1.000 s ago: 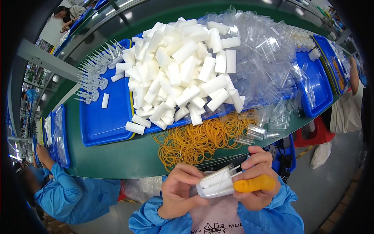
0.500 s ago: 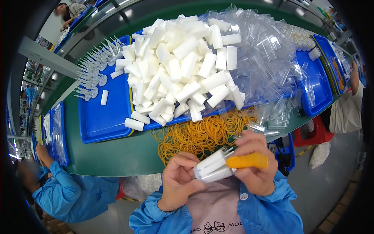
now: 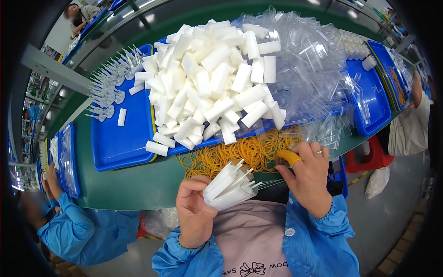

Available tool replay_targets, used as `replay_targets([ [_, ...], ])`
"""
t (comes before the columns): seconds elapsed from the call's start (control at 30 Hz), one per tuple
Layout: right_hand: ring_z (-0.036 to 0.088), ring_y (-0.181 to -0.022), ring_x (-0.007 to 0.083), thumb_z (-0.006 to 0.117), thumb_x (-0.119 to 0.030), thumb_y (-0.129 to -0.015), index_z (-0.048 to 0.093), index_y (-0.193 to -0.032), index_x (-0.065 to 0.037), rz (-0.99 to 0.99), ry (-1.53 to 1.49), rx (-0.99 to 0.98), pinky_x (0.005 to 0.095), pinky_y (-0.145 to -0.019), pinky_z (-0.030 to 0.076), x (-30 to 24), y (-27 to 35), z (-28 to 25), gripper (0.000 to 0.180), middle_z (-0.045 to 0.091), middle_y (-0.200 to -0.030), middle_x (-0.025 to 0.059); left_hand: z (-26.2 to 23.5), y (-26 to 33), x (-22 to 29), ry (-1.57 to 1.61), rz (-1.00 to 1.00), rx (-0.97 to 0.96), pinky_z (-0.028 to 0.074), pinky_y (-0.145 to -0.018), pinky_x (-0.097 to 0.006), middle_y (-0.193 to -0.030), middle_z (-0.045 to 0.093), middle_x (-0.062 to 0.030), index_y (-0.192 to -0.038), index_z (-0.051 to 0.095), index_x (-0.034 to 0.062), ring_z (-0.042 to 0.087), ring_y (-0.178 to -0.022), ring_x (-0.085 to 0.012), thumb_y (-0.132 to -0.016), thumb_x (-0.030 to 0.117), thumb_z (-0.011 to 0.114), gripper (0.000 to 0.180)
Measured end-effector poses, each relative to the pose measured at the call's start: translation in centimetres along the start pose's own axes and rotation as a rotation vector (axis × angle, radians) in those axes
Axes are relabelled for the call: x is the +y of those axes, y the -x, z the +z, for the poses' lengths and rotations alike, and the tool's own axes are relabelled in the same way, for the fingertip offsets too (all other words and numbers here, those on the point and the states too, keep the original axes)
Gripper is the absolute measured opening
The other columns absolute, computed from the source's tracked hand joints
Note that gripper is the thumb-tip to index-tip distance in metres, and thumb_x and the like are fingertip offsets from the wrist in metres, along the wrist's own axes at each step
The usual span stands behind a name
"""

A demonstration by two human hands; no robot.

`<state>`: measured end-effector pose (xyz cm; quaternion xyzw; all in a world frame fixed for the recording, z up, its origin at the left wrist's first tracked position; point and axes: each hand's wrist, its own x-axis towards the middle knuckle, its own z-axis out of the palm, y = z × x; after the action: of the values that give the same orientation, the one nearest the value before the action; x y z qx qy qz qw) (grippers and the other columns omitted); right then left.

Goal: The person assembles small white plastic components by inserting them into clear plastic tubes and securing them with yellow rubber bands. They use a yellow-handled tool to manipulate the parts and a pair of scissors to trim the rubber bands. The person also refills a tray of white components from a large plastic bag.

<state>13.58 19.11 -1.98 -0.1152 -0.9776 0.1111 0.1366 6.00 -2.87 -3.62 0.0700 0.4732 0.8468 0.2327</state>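
Observation:
My left hand (image 3: 196, 207) is closed around a bundle of white foam pieces in clear plastic sleeves (image 3: 228, 189), held tilted over my lap. Thin pale rods stick out of its upper right end. On the right, my right hand (image 3: 308, 177) reaches to the edge of a heap of yellow rubber bands (image 3: 230, 157). A yellow finger cot (image 3: 290, 157) covers its index finger. Thumb and index tips are apart beside the bands; whether a band lies between them is hard to see. Clear thin strips (image 3: 272, 183) show just below that hand.
Beyond the bands rises a big pile of white foam blocks (image 3: 207, 78), with clear plastic sleeves (image 3: 304, 69) heaped beside it. A blue tray (image 3: 122, 143) at left has spiky translucent parts (image 3: 110, 85) near it. Another blue tray (image 3: 374, 104) lies right. A blue-sleeved co-worker (image 3: 87, 226) sits left.
My right hand has left the bundle and moved right to the rubber bands. My left hand alone now holds the bundle, shifted slightly left, its rods fanned out more.

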Motion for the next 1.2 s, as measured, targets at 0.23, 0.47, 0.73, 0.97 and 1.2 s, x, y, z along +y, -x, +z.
replay_targets([
  [0.23, 0.064, -0.079, 0.0186, 0.066, 0.006, -0.070, 0.060, -0.107, 0.000, 0.178, -0.846, 0.292, 0.0302, -0.075, 0.050, 0.4, 1.1, -1.6, 0.038, 0.064, -0.082, 0.0092, 0.4, 0.0, 0.0, 0.034, -0.050, 0.018, 0.043, -0.085, -0.029, -0.107, 0.049, -0.0088, -0.102, 0.050, 0.0033, 0.052, -0.095, -0.0152, -0.069, 0.008, 0.076, 0.043],
  [0.47, 0.064, -0.087, 0.0245, 0.060, 0.006, -0.073, 0.049, -0.112, 0.004, 0.294, -1.571, 0.280, 0.0342, -0.083, 0.051, -0.4, 1.1, -2.5, 0.040, 0.063, -0.090, 0.0159, 1.1, -0.1, -0.4, -0.025, 0.016, -0.171, 0.046, -0.089, -0.032, -0.107, 0.048, -0.0120, -0.103, 0.051, 0.0009, 0.053, -0.096, -0.0169, -0.067, -0.002, 0.078, 0.045],
  [0.73, 0.064, -0.071, 0.0228, 0.068, -0.014, -0.075, 0.047, -0.109, 0.001, 0.299, -1.378, 0.254, 0.0317, -0.064, 0.054, -0.9, 0.7, -1.6, 0.043, 0.061, -0.082, 0.0138, 1.1, 0.1, -0.1, -0.273, 0.147, -0.231, 0.046, -0.090, -0.033, -0.109, 0.048, -0.0133, -0.101, 0.055, 0.0003, 0.053, -0.099, -0.0192, -0.066, 0.000, 0.080, 0.044],
  [0.97, 0.063, -0.090, 0.0203, 0.071, 0.003, -0.072, 0.052, -0.111, 0.004, 0.294, -1.576, 0.130, 0.0317, -0.083, 0.050, 0.1, 0.9, -1.6, 0.044, 0.064, -0.094, 0.0136, 1.1, 0.2, -0.3, -0.204, 0.082, -0.242, 0.046, -0.088, -0.032, -0.109, 0.049, -0.0133, -0.102, 0.055, 0.0010, 0.053, -0.099, -0.0190, -0.065, 0.001, 0.081, 0.045],
  [1.2, 0.062, -0.093, 0.0187, 0.076, -0.001, -0.071, 0.053, -0.111, 0.005, 0.300, -1.618, 0.065, 0.0304, -0.084, 0.049, -0.3, 1.4, -1.1, 0.046, 0.063, -0.098, 0.0131, 2.0, 0.5, 0.4, -0.496, 0.088, -0.238, 0.045, -0.083, -0.031, -0.104, 0.047, -0.0113, -0.116, 0.052, -0.0007, 0.053, -0.094, -0.0195, -0.067, 0.008, 0.081, 0.057],
])
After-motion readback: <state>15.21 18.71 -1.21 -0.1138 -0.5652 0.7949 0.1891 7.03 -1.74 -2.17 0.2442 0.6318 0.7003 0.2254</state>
